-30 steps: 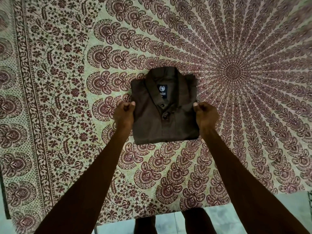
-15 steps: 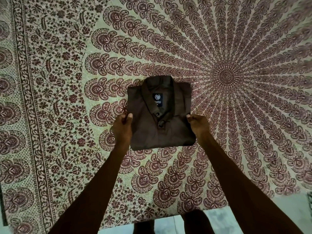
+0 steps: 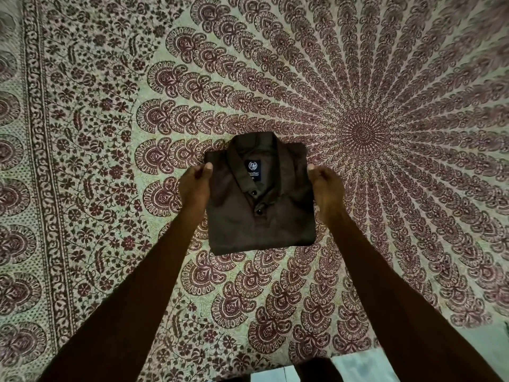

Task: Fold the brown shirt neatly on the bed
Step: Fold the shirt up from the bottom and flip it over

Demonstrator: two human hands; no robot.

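Note:
The brown shirt (image 3: 256, 216) lies folded into a neat rectangle on the bed, collar and dark label at its far end, buttons facing up. My left hand (image 3: 193, 187) holds the shirt's left edge near the shoulder, thumb on top of the fabric. At the right edge, level with the collar, my right hand (image 3: 325, 186) pinches the cloth with curled fingers. Both forearms reach in from the bottom of the view.
A cream bedsheet (image 3: 358, 133) with a maroon mandala print covers the whole bed. Its bordered edge (image 3: 35, 188) runs down the left side. The near edge of the bed and a strip of pale floor (image 3: 358, 365) show at the bottom.
Both hands have slid along the shirt's sides from the middle up toward the collar end. The folded shirt has stayed roughly where it lay.

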